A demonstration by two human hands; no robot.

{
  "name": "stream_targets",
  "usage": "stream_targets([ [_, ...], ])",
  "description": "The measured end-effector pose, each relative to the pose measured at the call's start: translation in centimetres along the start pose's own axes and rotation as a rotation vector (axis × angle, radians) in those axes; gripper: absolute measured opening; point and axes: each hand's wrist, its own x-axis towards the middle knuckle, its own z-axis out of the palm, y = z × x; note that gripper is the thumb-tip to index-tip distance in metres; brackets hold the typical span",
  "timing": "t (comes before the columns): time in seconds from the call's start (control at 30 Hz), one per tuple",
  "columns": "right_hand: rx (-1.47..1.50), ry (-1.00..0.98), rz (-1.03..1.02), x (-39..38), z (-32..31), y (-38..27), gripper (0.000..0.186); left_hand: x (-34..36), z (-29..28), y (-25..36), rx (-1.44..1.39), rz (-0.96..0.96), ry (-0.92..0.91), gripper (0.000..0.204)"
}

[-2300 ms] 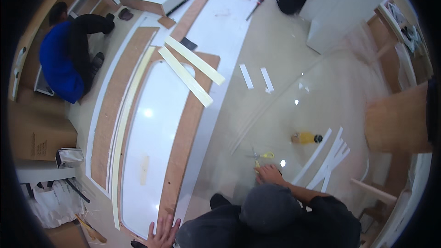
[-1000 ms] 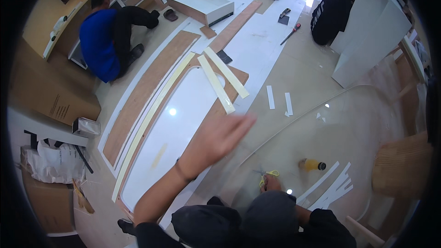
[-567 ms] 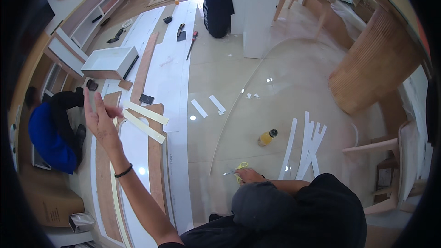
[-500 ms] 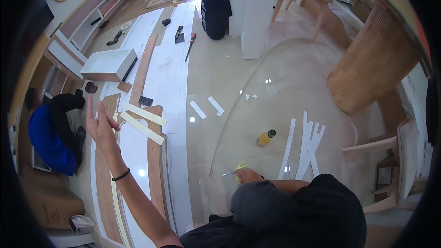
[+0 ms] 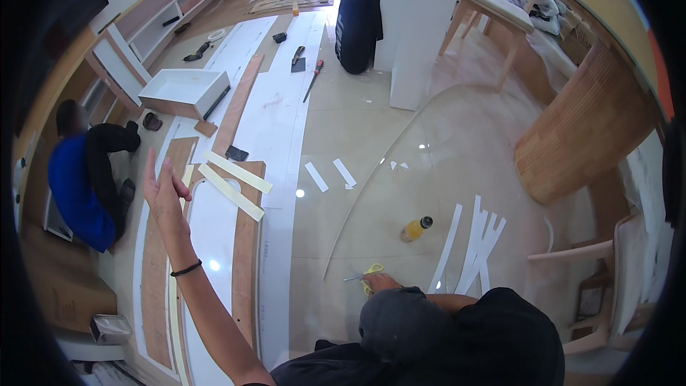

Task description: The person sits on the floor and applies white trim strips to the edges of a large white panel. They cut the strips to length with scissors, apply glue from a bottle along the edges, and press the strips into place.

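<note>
So the left hand is now up off the panel, fingers spread, empty. That leaves just the right hand at the yellow-handled scissors on the floor; can't tell if it's gripping them.

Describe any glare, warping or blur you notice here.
Head view: bright glare spots on the white panel and glossy floor; head view: straight edges bow toward the blackened rim; head view: the raised left hand and yellow scissors look fairly sharp, while the person in blue is smudged at the head.
</note>
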Motion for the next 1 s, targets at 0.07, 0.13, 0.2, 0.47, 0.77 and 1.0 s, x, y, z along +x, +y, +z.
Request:
stream_targets([
  [0.07,0.019,0.025,-0.006,-0.1,-0.6,-0.7,0.053,0.0,0.2,-0.3,0.015,-0.010,-0.004,0.060],
  [0.13,0.006,0.001,0.024,-0.2,-1.0,-1.3,0.053,-0.1,0.4,-0.5,0.002,-0.014,-0.009,0.059],
  [0.2,0.002,-0.002,0.033,-0.1,-1.3,-1.6,0.053,-0.1,0.6,-0.6,0.000,-0.025,-0.010,0.058],
  [0.47,-0.027,0.035,-0.020,0.0,-1.3,-1.4,0.054,-0.1,0.9,-1.2,0.019,-0.052,-0.012,0.058],
  [0.77,-0.005,0.091,-0.055,-0.2,-1.5,-2.1,0.047,0.5,0.4,-2.9,-0.056,-0.048,-0.034,0.038],
  [1.0,-0.010,0.156,-0.088,-0.2,-1.3,-1.8,0.045,2.2,-0.8,-5.1,-0.108,0.059,0.033,0.020],
])
